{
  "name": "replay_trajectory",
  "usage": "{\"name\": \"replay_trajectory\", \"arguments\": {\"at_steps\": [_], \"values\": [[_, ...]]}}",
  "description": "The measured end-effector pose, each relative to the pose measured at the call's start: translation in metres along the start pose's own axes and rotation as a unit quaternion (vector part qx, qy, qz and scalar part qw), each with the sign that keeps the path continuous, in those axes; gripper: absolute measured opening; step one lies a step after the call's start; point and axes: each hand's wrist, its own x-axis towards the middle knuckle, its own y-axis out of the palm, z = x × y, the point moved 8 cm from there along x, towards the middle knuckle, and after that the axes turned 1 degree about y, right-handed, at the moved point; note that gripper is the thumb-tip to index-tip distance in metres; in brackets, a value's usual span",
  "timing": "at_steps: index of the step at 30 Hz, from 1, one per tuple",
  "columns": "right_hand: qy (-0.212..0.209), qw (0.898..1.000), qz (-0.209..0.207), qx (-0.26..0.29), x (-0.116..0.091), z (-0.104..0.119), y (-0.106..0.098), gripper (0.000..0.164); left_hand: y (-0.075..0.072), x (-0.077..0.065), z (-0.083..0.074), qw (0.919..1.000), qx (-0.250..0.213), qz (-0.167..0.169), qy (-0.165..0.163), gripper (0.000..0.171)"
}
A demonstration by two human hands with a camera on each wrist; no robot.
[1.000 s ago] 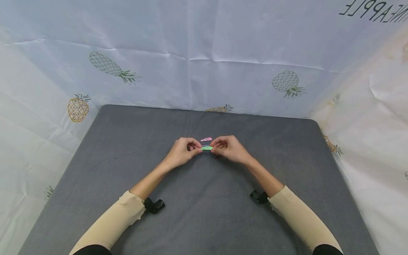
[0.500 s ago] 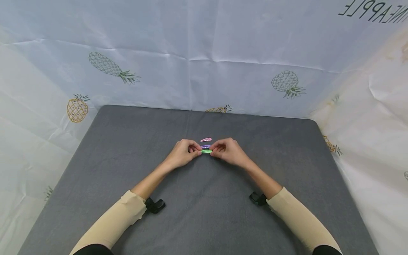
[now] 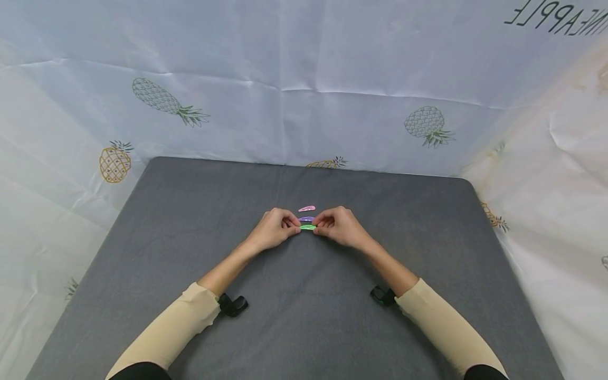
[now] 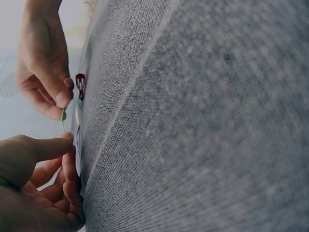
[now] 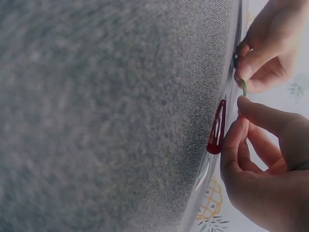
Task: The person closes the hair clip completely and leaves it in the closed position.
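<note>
Fingertips of my left hand pinch the left end of a green snap hair clip. Its right end sits between the thumb and fingers of my right hand. Just beyond, a purple hair clip lies on the grey cloth, and a pink hair clip is farther back. A dark red hair clip shows on the cloth beside my right hand in the right wrist view; in the head view that hand hides it. The left wrist view shows the green clip edge-on between both thumbs.
A grey cloth covers the table, with its far edge against a white curtain printed with pineapples. Black wrist cameras are strapped near both cuffs.
Both hands have drawn the green hair clip slightly toward the person. The purple clip, mostly covered before, now shows behind it. The pink clip stays in place.
</note>
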Motion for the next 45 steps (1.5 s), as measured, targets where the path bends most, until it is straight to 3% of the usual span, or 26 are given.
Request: {"name": "replay_trajectory", "arguments": {"at_steps": [45], "values": [[-0.024, 0.999, -0.006, -0.033, 0.0015, 0.0018, 0.0008, 0.011, 0.0041, 0.0014, -0.0032, 0.9997, 0.023, 0.0, 0.002, 0.004]]}}
